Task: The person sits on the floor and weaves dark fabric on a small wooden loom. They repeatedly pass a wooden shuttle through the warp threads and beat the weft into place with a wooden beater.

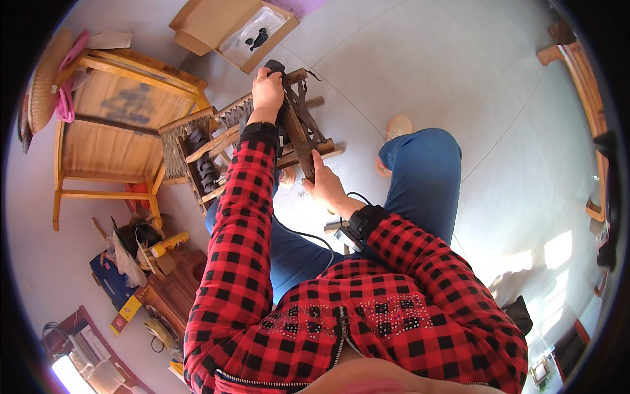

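My left hand (pixel 268 93) is curled over a black object (pixel 275 65) at the far end of a small wooden frame. The hand hides much of this object, and I cannot tell what it is. My right hand (pixel 326 184) grips the near end of the frame's dark wooden rail (pixel 298 130), its index finger lying along the wood. Dark straps (pixel 302 111) cross the frame beyond the rail. Left of my left forearm stands a wooden piece with a woven cord surface (pixel 179 140). Coiled dark strapping (pixel 204 165) sits among its bars.
An open cardboard box (pixel 236 34) holds plastic wrap and small black parts. A yellow wooden chair (pixel 125 120) lies tipped at left, near a woven hat (pixel 47 81). A black cable (pixel 305 234) crosses my lap. Wooden furniture (pixel 585 113) stands at right on the tiled floor (pixel 433 69).
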A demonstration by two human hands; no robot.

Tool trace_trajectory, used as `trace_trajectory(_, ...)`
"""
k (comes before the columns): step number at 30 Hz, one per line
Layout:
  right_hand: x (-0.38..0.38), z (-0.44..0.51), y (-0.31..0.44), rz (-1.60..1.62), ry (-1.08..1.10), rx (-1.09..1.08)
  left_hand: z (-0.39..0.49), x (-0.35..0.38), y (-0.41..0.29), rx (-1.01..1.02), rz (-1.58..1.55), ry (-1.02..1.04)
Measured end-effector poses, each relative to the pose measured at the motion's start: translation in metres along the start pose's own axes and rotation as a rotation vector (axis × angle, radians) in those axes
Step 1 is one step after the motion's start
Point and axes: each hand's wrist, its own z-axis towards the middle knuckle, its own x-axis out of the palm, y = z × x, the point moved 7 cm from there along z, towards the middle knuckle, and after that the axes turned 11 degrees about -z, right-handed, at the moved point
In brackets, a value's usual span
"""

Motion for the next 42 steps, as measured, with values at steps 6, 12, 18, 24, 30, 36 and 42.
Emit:
trace_trajectory(6, 0.0, 0.005, 0.0, 0.057, -0.032, -0.011, -0.046, -0.005, -0.032, 0.021, -0.068, 0.207)
trace_trajectory(12, -0.002, 0.017, -0.002, 0.14, -0.095, -0.058, -0.081, -0.015, -0.046, -0.106, -0.25, 0.379)
trace_trajectory(18, 0.002, 0.04, -0.006, 0.022, -0.039, -0.122, -0.087, -0.053, -0.018, -0.291, -0.225, 0.46)
trace_trajectory(24, 0.0, 0.056, -0.018, -0.01, -0.057, -0.075, -0.104, -0.13, 0.03, -0.471, -0.607, -0.122)
trace_trajectory(30, -0.026, 0.07, -0.01, 0.629, 0.168, 0.052, -0.113, -0.123, 0.047, -0.507, -0.684, -0.203)
trace_trajectory(36, -0.087, 0.083, -0.002, 1.015, 0.293, 0.093, -0.113, -0.097, 0.029, -0.343, -0.192, 0.197)
trace_trajectory(42, -0.076, 0.086, -0.016, 1.219, 0.285, 0.237, -0.118, -0.094, 0.026, -0.331, -0.174, 0.231)
